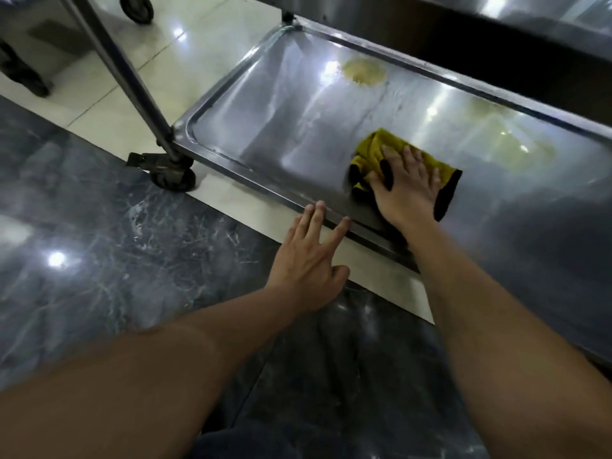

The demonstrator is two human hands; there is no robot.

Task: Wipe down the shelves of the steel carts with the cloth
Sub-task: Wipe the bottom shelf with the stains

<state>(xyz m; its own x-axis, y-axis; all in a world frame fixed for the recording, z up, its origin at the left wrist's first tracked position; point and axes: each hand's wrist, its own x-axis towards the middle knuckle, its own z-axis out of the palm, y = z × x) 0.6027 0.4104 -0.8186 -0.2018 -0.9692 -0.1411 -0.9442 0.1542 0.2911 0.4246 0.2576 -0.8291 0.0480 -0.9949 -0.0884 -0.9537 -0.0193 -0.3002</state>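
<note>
Your flat right hand (pixel 405 187) presses the yellow cloth (pixel 374 150) on the bottom shelf (pixel 281 104), mid-wipe. Your open left hand (pixel 306 260) touches its rim. Next, push toward the yellow stain (pixel 364 71) at 12 o'clock.

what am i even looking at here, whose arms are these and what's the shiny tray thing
This is one picture from a camera worn on a person's head, looking down, so the two bare arms are the wearer's own. The shiny tray is the bottom shelf of a steel cart on wheels, low above the floor. The right hand lies flat on a yellow cloth, pressing it onto the shelf. The left hand is open, fingertips touching the shelf's near rim. Two yellowish stains show farther back on the steel.
</note>
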